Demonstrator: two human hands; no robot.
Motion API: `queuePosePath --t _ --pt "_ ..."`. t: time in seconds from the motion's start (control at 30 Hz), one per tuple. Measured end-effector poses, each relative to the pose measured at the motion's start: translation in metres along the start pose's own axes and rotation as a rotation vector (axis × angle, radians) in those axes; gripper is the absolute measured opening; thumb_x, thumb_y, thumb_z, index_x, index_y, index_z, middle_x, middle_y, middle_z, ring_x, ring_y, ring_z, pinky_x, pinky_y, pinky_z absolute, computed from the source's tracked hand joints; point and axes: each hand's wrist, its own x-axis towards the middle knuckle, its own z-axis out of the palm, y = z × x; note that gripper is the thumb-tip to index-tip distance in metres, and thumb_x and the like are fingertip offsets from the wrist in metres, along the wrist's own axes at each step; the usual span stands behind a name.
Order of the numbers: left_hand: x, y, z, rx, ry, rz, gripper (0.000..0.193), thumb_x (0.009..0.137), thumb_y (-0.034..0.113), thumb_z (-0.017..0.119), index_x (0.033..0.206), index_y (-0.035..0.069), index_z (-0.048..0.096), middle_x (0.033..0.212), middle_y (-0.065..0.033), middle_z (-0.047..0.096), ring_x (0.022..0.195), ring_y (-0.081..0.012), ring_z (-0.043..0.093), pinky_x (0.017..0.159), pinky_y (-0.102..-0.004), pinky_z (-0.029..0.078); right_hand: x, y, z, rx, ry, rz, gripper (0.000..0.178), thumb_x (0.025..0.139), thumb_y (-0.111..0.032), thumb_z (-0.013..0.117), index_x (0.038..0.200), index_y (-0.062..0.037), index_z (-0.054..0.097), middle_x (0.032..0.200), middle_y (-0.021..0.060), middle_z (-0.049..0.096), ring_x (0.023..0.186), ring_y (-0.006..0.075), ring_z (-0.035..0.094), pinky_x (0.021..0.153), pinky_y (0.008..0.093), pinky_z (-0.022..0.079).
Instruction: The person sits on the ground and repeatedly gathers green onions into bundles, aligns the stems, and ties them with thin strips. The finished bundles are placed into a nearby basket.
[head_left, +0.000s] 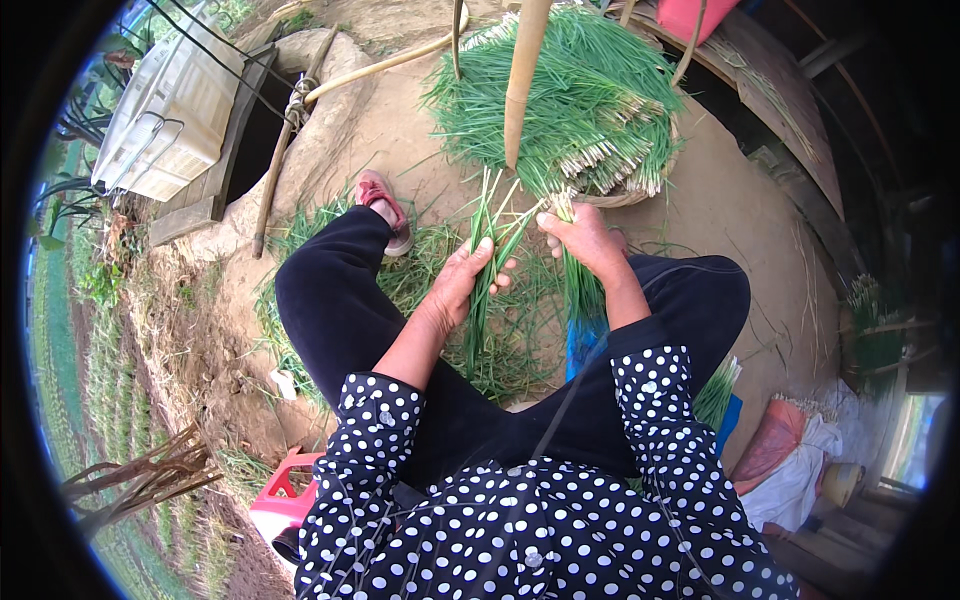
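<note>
My left hand (468, 280) is closed around a loose bunch of chives (478, 335), their pale ends spread upward and the green leaves hanging between my knees. My right hand (585, 238) grips a second, fuller bunch of chives (581, 290), white ends up at the thumb and forefinger. One or two stalks cross from the left bunch toward my right fingertips; whether those fingers pinch them I cannot tell. Just beyond my hands, a large heap of chives (560, 90) fills a round woven basket (632, 199), many white ends facing me.
A bamboo pole (524, 75) rises over the basket. Leaf scraps (430, 260) litter the ground around my feet. A white plastic crate (165, 110) stands at the far left beside wooden poles. Sacks (795, 465) lie at the near right, and a pink and white stool (285, 495) is by my left side.
</note>
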Motion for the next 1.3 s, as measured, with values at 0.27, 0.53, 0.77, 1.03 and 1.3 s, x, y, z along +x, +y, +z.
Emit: queuePosePath --t 0.27,0.53,0.77,1.03,1.3 --pt "-0.001 0.004 0.000 -0.016 0.035 0.014 0.025 0.093 0.023 0.062 0.111 0.009 0.054 0.093 -0.0088 0.066 0.068 -0.0146 0.063 0.055 -0.0229 0.050 -0.005 -0.010 -0.009 0.113 0.156 -0.001 0.020 0.086 -0.017 0.069 0.097 -0.0014 0.064 0.070 -0.0002 0.057 0.053 0.0087 0.052 0.047 0.0251 0.045" --pt "-0.002 0.004 0.005 -0.037 0.044 -0.008 0.027 0.092 0.017 0.062 0.114 0.005 0.052 0.098 -0.0123 0.066 0.080 -0.0223 0.067 0.062 -0.0286 0.055 -0.007 -0.009 0.014 0.322 -0.026 -0.026 0.018 0.086 -0.016 0.069 0.093 -0.0001 0.063 0.070 0.0020 0.059 0.053 0.0107 0.053 0.047 0.0256 0.044" --pt "-0.003 0.009 0.005 -0.156 0.001 0.009 0.028 0.094 0.015 0.058 0.117 0.003 0.047 0.106 -0.0126 0.061 0.089 -0.0260 0.067 0.068 -0.0330 0.058 -0.010 -0.010 0.006 0.354 -0.037 0.057 0.020 0.087 -0.018 0.067 0.095 -0.0004 0.066 0.067 -0.0005 0.056 0.054 0.0099 0.052 0.049 0.0245 0.043" --pt "-0.007 0.006 0.011 0.088 0.041 0.068 0.032 0.083 0.006 0.071 0.109 0.006 0.054 0.090 -0.0054 0.063 0.072 -0.0178 0.065 0.061 -0.0290 0.054 -0.009 -0.004 0.012 0.362 -0.061 0.010 0.020 0.084 -0.018 0.070 0.093 -0.0017 0.065 0.070 0.0009 0.059 0.054 0.0110 0.053 0.050 0.0257 0.045" --pt "-0.001 0.009 -0.003 0.002 0.238 0.119 0.027 0.081 0.001 0.069 0.103 0.008 0.054 0.085 -0.0035 0.063 0.065 -0.0149 0.064 0.052 -0.0235 0.049 -0.002 -0.006 -0.020 0.562 0.361 -0.038 0.016 0.082 -0.013 0.072 0.089 -0.0042 0.062 0.070 0.0012 0.058 0.054 0.0100 0.053 0.048 0.0270 0.048"
